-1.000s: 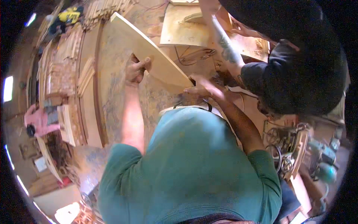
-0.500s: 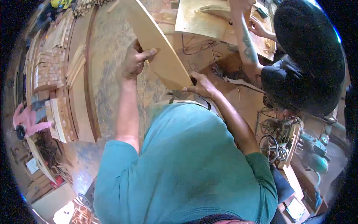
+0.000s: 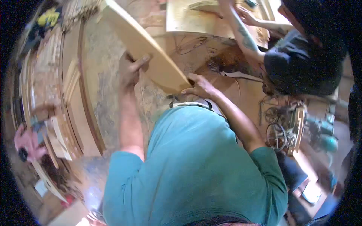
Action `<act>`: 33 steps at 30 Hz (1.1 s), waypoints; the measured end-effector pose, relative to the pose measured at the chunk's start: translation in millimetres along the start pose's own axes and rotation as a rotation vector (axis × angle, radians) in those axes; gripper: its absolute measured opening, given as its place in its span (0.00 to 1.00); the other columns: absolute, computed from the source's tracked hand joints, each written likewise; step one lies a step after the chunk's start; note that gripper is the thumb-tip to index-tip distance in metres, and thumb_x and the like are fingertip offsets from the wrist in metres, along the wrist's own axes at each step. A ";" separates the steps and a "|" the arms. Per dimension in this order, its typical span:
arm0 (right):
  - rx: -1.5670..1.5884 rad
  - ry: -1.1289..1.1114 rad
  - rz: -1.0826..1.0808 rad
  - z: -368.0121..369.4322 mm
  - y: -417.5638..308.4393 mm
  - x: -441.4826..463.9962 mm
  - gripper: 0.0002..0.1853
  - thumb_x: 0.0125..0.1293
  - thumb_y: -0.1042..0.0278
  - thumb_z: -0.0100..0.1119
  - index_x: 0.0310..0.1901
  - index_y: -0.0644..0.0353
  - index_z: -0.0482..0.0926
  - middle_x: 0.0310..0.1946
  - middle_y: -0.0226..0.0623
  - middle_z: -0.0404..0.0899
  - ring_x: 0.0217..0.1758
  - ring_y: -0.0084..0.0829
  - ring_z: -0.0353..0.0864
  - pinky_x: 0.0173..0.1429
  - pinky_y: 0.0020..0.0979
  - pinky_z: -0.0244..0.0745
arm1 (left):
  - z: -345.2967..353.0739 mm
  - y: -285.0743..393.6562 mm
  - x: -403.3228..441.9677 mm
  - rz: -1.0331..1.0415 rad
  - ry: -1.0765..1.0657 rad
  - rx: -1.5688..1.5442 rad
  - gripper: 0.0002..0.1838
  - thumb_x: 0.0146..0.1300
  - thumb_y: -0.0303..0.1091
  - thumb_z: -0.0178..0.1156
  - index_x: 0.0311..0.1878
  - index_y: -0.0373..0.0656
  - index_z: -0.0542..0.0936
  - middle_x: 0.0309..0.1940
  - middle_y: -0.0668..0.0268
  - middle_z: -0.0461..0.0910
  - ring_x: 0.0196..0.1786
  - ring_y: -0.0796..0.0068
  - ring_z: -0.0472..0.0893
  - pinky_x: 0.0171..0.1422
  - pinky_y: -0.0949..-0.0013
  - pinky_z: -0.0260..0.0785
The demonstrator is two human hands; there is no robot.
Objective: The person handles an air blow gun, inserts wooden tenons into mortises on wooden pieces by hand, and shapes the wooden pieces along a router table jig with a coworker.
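Observation:
A long, flat wooden board (image 3: 151, 56) is held in front of me, slanting from the upper left down to the right, with its pale edge up. My left hand (image 3: 131, 71) grips its left side near the middle, thumb lying on the face and the other fingers hidden behind. At the near right end, my right hand (image 3: 200, 86) is closed on the corner, thumb below and fingers at the edge. The left hand is slightly blurred.
At the right, a co-worker in a dark shirt (image 3: 301, 64) reaches over a wooden worktable (image 3: 177, 22). Stacked timber (image 3: 49, 71) stands at the left, with a person in pink (image 3: 30, 143) beyond. A machine with wheels (image 3: 281, 132) is at the lower right.
The board stays in both my hands; its far end has swung somewhat left since half a second ago. The view has shifted, and the co-worker's arms have moved from a second ago.

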State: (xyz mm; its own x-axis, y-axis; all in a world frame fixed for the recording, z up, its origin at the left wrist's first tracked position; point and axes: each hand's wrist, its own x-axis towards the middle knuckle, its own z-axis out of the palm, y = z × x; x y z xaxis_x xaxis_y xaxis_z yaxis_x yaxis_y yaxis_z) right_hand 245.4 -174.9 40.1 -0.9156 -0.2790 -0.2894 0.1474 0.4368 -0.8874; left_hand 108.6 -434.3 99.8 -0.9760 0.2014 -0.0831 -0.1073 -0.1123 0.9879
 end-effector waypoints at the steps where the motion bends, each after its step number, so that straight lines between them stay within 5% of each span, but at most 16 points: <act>1: -0.036 0.014 -0.017 -1.1 2.2 -1.8 0.24 0.52 0.63 0.80 0.48 0.62 0.83 0.42 0.44 0.83 0.46 0.41 0.81 0.52 0.40 0.76 | 1.2 -0.2 -3.6 0.018 -0.008 0.027 0.21 0.54 0.35 0.76 0.47 0.37 0.79 0.32 0.67 0.81 0.30 0.75 0.77 0.35 0.72 0.68; 3: -0.072 0.097 -0.130 -3.8 23.4 -7.8 0.22 0.51 0.63 0.79 0.47 0.59 0.82 0.42 0.44 0.79 0.46 0.43 0.78 0.51 0.42 0.74 | -2.7 -5.3 -11.8 0.017 -0.111 -0.017 0.21 0.54 0.36 0.77 0.47 0.37 0.81 0.35 0.67 0.82 0.36 0.72 0.79 0.42 0.67 0.72; 4: -0.086 0.152 -0.239 -1.1 45.9 -9.1 0.20 0.51 0.64 0.78 0.45 0.58 0.82 0.42 0.44 0.77 0.46 0.44 0.76 0.50 0.42 0.72 | 27.2 20.3 -31.3 0.029 -0.001 0.001 0.20 0.55 0.35 0.76 0.47 0.37 0.82 0.38 0.66 0.83 0.43 0.69 0.80 0.49 0.62 0.73; 5: -0.087 0.187 -0.233 2.2 66.8 -12.4 0.18 0.51 0.66 0.76 0.42 0.57 0.80 0.44 0.45 0.75 0.47 0.44 0.75 0.50 0.42 0.71 | 2.5 -7.0 -25.5 0.024 -0.126 0.216 0.22 0.58 0.37 0.76 0.50 0.36 0.81 0.42 0.65 0.83 0.47 0.66 0.79 0.54 0.57 0.74; 7: -0.073 0.221 -0.171 -6.0 75.0 -36.8 0.15 0.50 0.68 0.72 0.37 0.57 0.77 0.42 0.44 0.75 0.44 0.42 0.74 0.47 0.43 0.70 | -25.6 -66.5 -24.3 -0.049 -0.230 0.188 0.39 0.63 0.40 0.72 0.71 0.36 0.65 0.63 0.53 0.73 0.57 0.58 0.79 0.64 0.55 0.76; 9: -0.045 0.257 -0.040 -23.8 74.7 -71.2 0.13 0.51 0.69 0.70 0.35 0.58 0.74 0.36 0.43 0.76 0.39 0.41 0.75 0.43 0.44 0.71 | -12.4 -80.5 -25.4 -0.251 -0.440 -0.057 0.41 0.66 0.43 0.70 0.74 0.38 0.60 0.65 0.51 0.71 0.58 0.57 0.78 0.64 0.53 0.76; 11: -0.009 0.305 0.107 -29.7 88.9 -108.8 0.13 0.52 0.68 0.69 0.34 0.58 0.74 0.31 0.42 0.76 0.35 0.42 0.76 0.39 0.44 0.72 | 49.4 -54.9 -40.5 -0.231 -0.626 0.027 0.37 0.64 0.44 0.71 0.69 0.37 0.65 0.59 0.51 0.74 0.55 0.56 0.80 0.60 0.54 0.77; 14: 0.250 0.475 -0.160 -20.9 148.9 -160.2 0.15 0.55 0.63 0.71 0.36 0.59 0.75 0.28 0.43 0.77 0.32 0.44 0.79 0.36 0.44 0.73 | 169.1 -7.2 -73.2 0.028 -0.912 0.271 0.31 0.62 0.44 0.73 0.61 0.37 0.72 0.51 0.51 0.80 0.50 0.55 0.83 0.54 0.55 0.78; 16: 0.266 0.533 -0.133 -23.4 173.0 -198.2 0.26 0.58 0.53 0.75 0.52 0.60 0.79 0.41 0.48 0.81 0.45 0.40 0.83 0.47 0.39 0.76 | 257.6 16.9 -98.1 0.275 -1.043 0.435 0.28 0.60 0.44 0.74 0.55 0.37 0.76 0.45 0.51 0.83 0.46 0.54 0.85 0.50 0.55 0.78; 20: 0.382 1.065 -0.115 -12.5 188.5 -236.4 0.17 0.72 0.51 0.59 0.46 0.59 0.76 0.41 0.37 0.79 0.46 0.33 0.78 0.48 0.37 0.73 | 416.6 31.0 -141.2 0.388 -1.061 0.947 0.25 0.59 0.45 0.73 0.51 0.36 0.80 0.39 0.48 0.85 0.42 0.47 0.86 0.47 0.54 0.79; 22: 0.558 1.349 -0.037 -14.0 200.7 -251.4 0.20 0.76 0.45 0.51 0.42 0.57 0.77 0.39 0.33 0.78 0.44 0.30 0.77 0.46 0.37 0.74 | 482.1 31.4 -154.1 0.325 -1.135 0.998 0.30 0.54 0.42 0.76 0.57 0.38 0.79 0.46 0.50 0.86 0.47 0.56 0.86 0.51 0.57 0.79; 24: 0.825 1.509 0.096 -42.0 187.2 -288.6 0.28 0.78 0.37 0.43 0.48 0.57 0.77 0.43 0.36 0.79 0.46 0.31 0.78 0.47 0.38 0.77 | 526.0 20.5 -164.3 0.345 -1.216 0.676 0.30 0.56 0.43 0.76 0.58 0.38 0.79 0.47 0.51 0.86 0.47 0.57 0.86 0.52 0.57 0.79; 26: 1.322 1.686 0.049 -91.8 165.0 -310.3 0.36 0.77 0.30 0.36 0.56 0.58 0.77 0.46 0.39 0.80 0.46 0.32 0.79 0.47 0.37 0.80 | 538.3 4.8 -165.6 0.346 -1.319 0.469 0.30 0.57 0.43 0.76 0.59 0.38 0.79 0.47 0.51 0.86 0.47 0.59 0.86 0.53 0.56 0.79; 28: 1.324 1.602 -0.105 -122.3 190.7 -342.3 0.36 0.76 0.29 0.38 0.60 0.57 0.75 0.48 0.40 0.80 0.48 0.33 0.81 0.50 0.38 0.81 | 539.4 -14.0 -159.8 0.341 -1.457 0.376 0.30 0.57 0.43 0.76 0.59 0.38 0.79 0.47 0.52 0.86 0.48 0.60 0.86 0.53 0.56 0.79; 31: 1.514 1.465 -0.414 -177.4 158.6 -382.2 0.32 0.76 0.31 0.42 0.60 0.51 0.76 0.48 0.34 0.82 0.49 0.30 0.84 0.49 0.36 0.82 | 501.3 -60.6 -129.7 0.315 -1.528 0.659 0.31 0.58 0.48 0.75 0.59 0.39 0.80 0.46 0.51 0.86 0.47 0.56 0.86 0.54 0.57 0.78; 33: 1.577 1.686 -0.202 -207.8 157.8 -385.3 0.30 0.75 0.30 0.45 0.57 0.50 0.77 0.44 0.32 0.83 0.44 0.29 0.84 0.44 0.34 0.83 | 460.0 -95.3 -113.3 0.245 -1.489 0.864 0.31 0.57 0.51 0.74 0.56 0.39 0.80 0.45 0.50 0.86 0.45 0.53 0.86 0.51 0.55 0.78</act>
State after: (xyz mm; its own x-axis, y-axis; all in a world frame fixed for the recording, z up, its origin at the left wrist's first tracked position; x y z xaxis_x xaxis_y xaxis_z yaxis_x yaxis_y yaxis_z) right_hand 543.8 179.2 86.1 -0.2143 0.8497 -0.4818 -0.6416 -0.4944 -0.5865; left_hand 316.6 1.1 75.3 0.0964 0.9654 -0.2422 0.6123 0.1343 0.7791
